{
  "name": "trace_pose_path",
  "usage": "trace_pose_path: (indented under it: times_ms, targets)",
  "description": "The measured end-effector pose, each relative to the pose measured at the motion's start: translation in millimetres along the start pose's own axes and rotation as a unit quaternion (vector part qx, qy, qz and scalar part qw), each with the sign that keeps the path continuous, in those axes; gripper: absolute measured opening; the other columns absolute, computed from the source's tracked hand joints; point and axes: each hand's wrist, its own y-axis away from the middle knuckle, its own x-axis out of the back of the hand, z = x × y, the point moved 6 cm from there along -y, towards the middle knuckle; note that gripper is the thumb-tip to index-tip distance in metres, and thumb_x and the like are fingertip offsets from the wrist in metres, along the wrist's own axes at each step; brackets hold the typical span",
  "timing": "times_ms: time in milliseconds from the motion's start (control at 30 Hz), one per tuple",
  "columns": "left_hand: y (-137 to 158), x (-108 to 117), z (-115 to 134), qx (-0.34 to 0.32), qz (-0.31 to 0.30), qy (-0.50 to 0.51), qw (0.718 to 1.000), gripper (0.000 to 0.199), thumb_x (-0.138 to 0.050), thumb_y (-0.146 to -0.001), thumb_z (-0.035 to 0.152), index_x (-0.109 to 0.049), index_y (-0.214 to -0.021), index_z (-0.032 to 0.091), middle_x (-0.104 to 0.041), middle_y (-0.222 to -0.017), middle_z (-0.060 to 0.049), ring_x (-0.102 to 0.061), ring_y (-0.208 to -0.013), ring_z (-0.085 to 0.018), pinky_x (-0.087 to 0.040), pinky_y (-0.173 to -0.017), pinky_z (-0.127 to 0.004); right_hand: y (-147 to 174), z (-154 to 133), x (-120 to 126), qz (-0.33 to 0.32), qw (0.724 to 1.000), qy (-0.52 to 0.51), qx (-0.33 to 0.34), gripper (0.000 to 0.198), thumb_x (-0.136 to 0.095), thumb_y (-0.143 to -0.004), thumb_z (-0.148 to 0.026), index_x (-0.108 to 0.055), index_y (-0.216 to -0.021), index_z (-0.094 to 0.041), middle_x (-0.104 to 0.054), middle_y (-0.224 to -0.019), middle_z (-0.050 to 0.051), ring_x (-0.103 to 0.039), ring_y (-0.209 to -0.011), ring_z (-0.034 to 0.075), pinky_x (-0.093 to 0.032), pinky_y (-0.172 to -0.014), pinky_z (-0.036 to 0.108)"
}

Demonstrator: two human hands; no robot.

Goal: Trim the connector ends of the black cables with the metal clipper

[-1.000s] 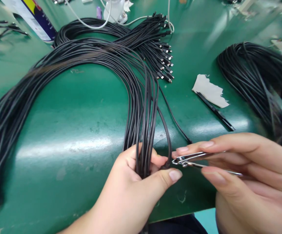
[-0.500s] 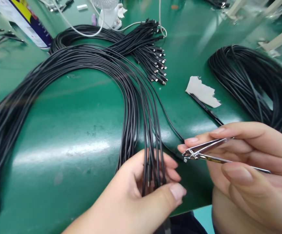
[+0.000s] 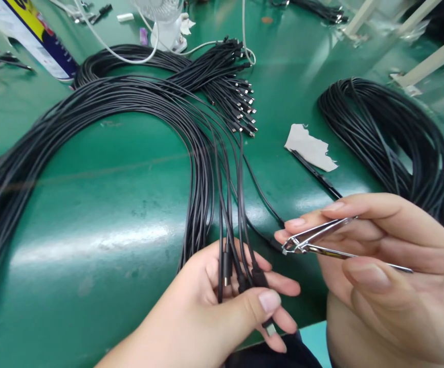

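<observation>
Now dark clothing (image 3: 293,354) is glimpsed below the bare left hand (image 3: 225,314); smooth, rounded thumbnails (image 3: 269,300) are shown there and on the bare right hand (image 3: 394,271).

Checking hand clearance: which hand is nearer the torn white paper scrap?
Right. In view, the right hand, holding a nail clipper, is below and right of the scrap; the left hand, holding black cables, is farther below and left.

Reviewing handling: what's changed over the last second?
The left hand released a pinched cable end, now right of it near the nail clippers, and spread its fingers, baring plugs. The right hand drew the clippers rightward, still gripped. Other cables remain in the left; paper scrap unmoved.
</observation>
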Motion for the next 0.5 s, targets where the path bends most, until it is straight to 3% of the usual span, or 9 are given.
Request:
trace_pose_path:
  times_ms: [267, 400, 500]
  targets:
    - [-4.9, 7.9, 3.9, -0.034, 0.009, 0.02, 0.999, 0.016, -0.088, -0.073, 0.02, -0.074, -0.078, 0.014, -0.076, -0.068, -0.001, -0.066, -0.054, -0.007, -0.054, -0.056, -0.015, 1.8, 1.5, 1.6, 0.005, 1.0, 0.011, -0.005, 0.023, -0.083, -0.08, -0.023, -0.077, -0.102, -0.018, -0.082, -0.089, 0.005, -0.08, -0.081, 0.021, -0.068, -0.075, 0.025]
    - [-4.4, 8.9, 4.9, -0.034, 0.002, 0.023, 0.999, 0.019, -0.09, -0.07, 0.025, -0.074, -0.076, 0.015, -0.075, -0.065, -0.001, -0.061, -0.048, -0.007, -0.056, -0.053, -0.019, 4.0, 3.8, -1.7, -0.036, 0.999, 0.016, -0.02, 0.024, -0.079, -0.085, -0.019, -0.075, -0.108, -0.019, -0.082, -0.095, 0.006, -0.08, -0.083, 0.02, -0.068, -0.075, 0.026]
    - [-4.7, 15.3, 7.0, -0.055, 0.032, 0.001, 0.998, 0.024, -0.093, -0.066, 0.027, -0.072, -0.07, 0.015, -0.072, -0.061, 0.0, -0.058, -0.049, -0.006, -0.051, -0.052, -0.016, 4.9, 4.6, -4.1, -0.053, 0.998, 0.028, -0.029, 0.025, -0.078, -0.086, -0.019, -0.074, -0.11, -0.021, -0.082, -0.097, 0.006, -0.08, -0.083, 0.019, -0.067, -0.076, 0.024]
